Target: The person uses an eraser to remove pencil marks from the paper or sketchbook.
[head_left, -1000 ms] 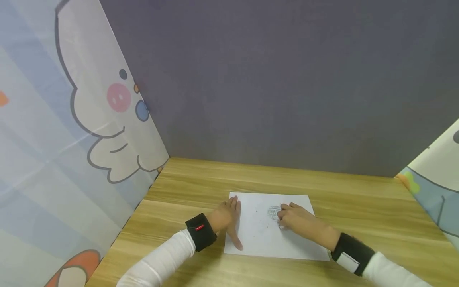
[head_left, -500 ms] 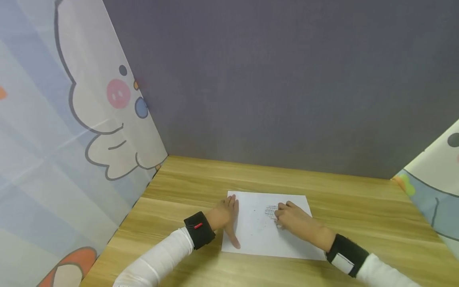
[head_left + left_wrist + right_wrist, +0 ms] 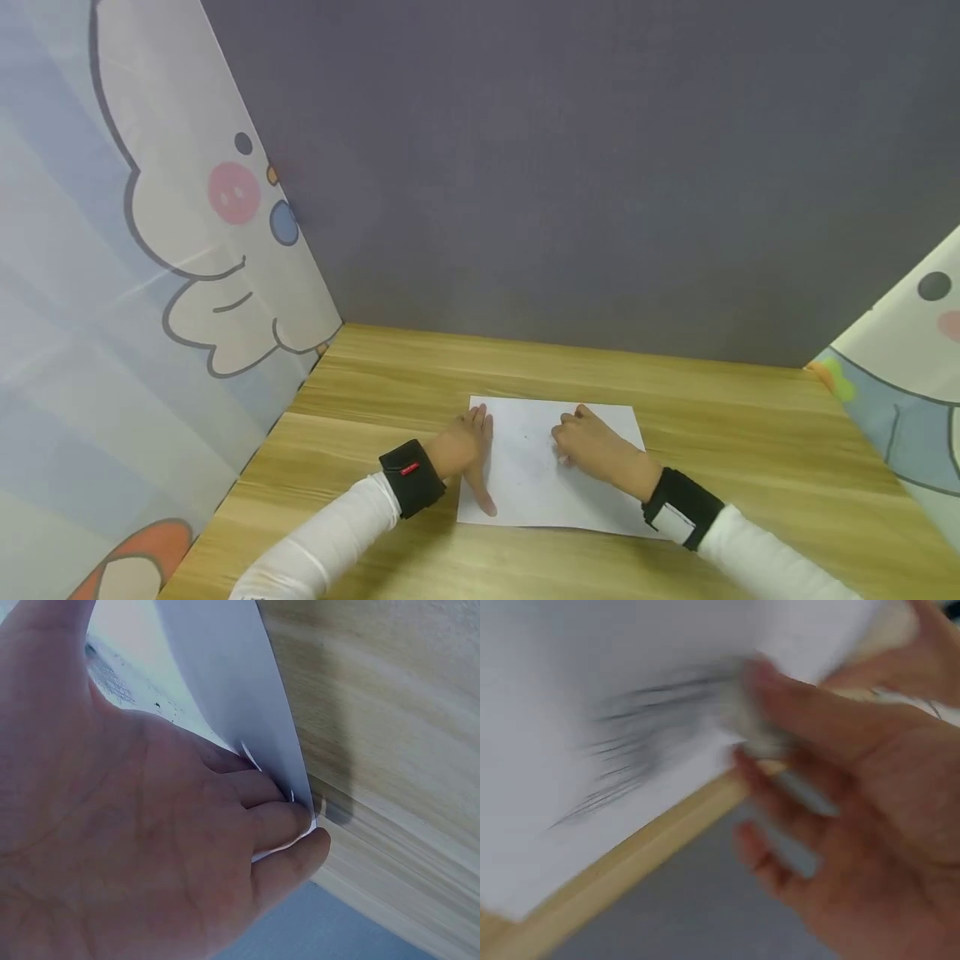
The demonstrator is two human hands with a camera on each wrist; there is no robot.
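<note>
A white sheet of paper (image 3: pixel 517 496) lies on the wooden table. On its left edge my left hand (image 3: pixel 468 450) rests with fingers straight, thumb spread toward the near side. My right hand (image 3: pixel 596 446) is over the middle of the sheet. Between thumb and fingers it pinches a small whitish eraser (image 3: pixel 746 724), blurred in the right wrist view. Right at the eraser, dark pencil scribble (image 3: pixel 649 727) shows on the paper; in the head view the right hand covers most of it. Small dark crumbs dot the sheet beside the scribble.
The wooden tabletop (image 3: pixel 720 433) extends around the paper. A dark grey panel (image 3: pixel 562 167) rises behind the table's far edge. Cartoon-printed cloth stands at the left (image 3: pixel 172 225) and right (image 3: pixel 918 375) sides.
My right hand has moved left across the paper, over the scribble that showed beside it before. My left hand keeps its place on the sheet. The head view has shifted slightly.
</note>
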